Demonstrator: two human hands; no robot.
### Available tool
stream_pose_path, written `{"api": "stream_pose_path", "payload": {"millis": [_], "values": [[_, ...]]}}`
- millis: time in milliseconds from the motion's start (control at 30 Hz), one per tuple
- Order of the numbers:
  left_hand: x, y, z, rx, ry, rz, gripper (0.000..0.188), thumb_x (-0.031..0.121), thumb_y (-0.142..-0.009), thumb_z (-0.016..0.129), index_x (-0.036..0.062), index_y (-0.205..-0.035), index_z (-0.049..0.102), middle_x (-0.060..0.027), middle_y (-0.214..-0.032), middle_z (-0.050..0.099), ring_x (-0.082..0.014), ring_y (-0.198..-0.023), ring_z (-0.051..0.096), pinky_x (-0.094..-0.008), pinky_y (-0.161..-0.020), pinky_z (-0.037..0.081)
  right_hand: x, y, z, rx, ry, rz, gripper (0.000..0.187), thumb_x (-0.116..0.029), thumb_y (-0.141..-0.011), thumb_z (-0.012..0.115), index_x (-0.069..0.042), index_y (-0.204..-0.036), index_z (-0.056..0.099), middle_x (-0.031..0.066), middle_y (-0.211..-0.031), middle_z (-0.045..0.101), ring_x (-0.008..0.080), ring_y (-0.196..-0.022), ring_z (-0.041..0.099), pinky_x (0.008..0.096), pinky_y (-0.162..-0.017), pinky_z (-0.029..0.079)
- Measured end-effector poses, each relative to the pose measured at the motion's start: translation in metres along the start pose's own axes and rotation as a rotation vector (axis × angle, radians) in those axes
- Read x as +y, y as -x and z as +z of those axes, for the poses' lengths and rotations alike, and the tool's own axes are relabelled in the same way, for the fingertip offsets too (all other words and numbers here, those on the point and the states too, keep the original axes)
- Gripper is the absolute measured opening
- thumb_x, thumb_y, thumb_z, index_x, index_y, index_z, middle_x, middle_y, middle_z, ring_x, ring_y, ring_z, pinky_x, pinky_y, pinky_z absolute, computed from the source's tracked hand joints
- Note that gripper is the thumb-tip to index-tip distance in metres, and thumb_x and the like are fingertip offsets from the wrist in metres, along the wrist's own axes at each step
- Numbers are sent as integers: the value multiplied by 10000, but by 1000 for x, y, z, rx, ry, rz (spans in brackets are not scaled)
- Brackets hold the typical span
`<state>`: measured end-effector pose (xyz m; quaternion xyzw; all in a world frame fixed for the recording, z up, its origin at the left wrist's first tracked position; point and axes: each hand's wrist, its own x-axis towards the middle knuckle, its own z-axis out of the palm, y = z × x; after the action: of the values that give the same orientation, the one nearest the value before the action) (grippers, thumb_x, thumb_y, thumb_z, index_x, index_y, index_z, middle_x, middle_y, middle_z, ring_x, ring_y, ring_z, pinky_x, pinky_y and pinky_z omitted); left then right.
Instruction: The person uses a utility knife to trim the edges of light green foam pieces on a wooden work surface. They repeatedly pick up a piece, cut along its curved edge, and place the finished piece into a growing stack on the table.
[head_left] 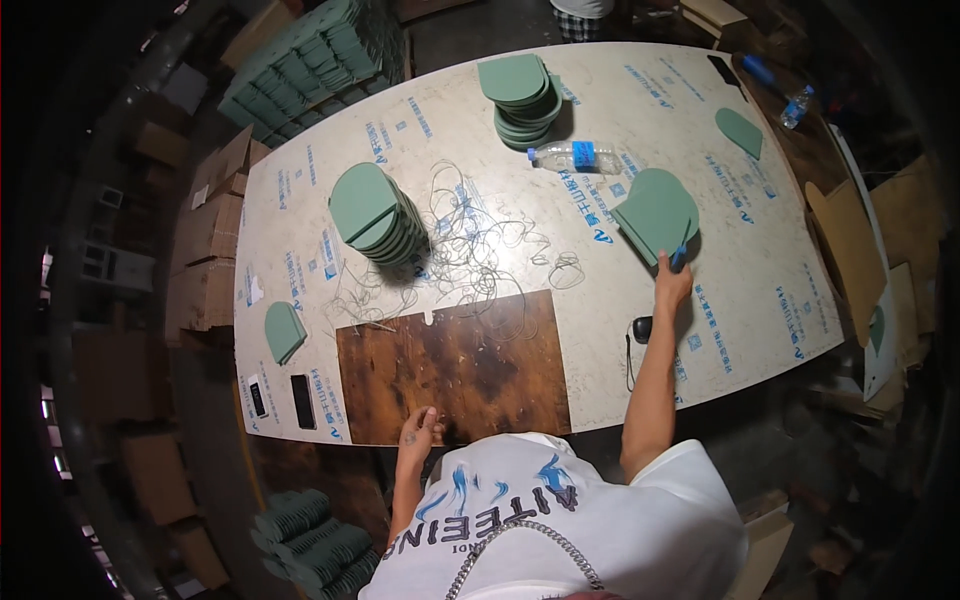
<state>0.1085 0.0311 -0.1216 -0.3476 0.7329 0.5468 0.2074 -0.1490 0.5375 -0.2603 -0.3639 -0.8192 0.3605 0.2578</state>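
Right grip (674, 286), closed on slim blue tool (679, 257), needs steadiness beside rounded green panels (656, 212); left grip (420, 431) half-open, seemingly empty

Most likely a workshop or small factory floor; the big worktable (745, 290) carries a green stack (652, 212) at 2 o'clock and 2 taller green piles (362, 203) at 10 and 12 o'clock, all of similar rounded pieces; tangled strands (480, 250) litter it; green bundles (310, 75) are massed at 11 o'clock, more rows (315, 540) at 7 o'clock; cardboard boxes (210, 235) fill 9 o'clock; brown boards (850, 235) show at 3 o'clock.
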Motion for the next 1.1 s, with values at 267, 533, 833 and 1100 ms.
{"api": "stream_pose_path", "payload": {"millis": [267, 533, 833, 1100], "values": [[21, -2, 2, -50, -64, 30, 523, 416, -1029, 591, -31, -1300, 586, -92, -1007, 672, -157, -842, 616, -282, -757, 508, -41, 17, 8, -60, -748, 583, 397, -199, -907, 763, 78, -1073, 532, 119, -714, 658, 174, -533, 593, 295, -463, 463], [23, -17, 2, -60, -193, 111, 526, 432, -1024, 582, -26, -1282, 607, -115, -975, 676, -183, -876, 629, -313, -810, 512, 9, -65, -2, -14, 29, 158, 275, -238, -923, 708, 31, -880, 667, 122, -667, 657, 189, -544, 610, 328, -514, 495], [80, -94, -33, -76, 25, 457, 353, 402, -1020, 597, 58, -958, 646, 26, -677, 553, -88, -568, 499, -262, -525, 414, -15, 123, -50, -284, -648, 463, 163, -170, -961, 659, -43, -887, 587, 12, -674, 550, 110, -495, 480, 264, -443, 404], [206, -331, -142, 576, -114, 636, 568, 391, -842, 709, -86, -1141, 635, -270, -1010, 701, -403, -950, 679, -466, -832, 536, -35, 314, -122, -480, -464, 409, 292, -119, -1003, 613, 72, -1223, 610, 77, -815, 658, 114, -580, 561, 256, -510, 463]]}}
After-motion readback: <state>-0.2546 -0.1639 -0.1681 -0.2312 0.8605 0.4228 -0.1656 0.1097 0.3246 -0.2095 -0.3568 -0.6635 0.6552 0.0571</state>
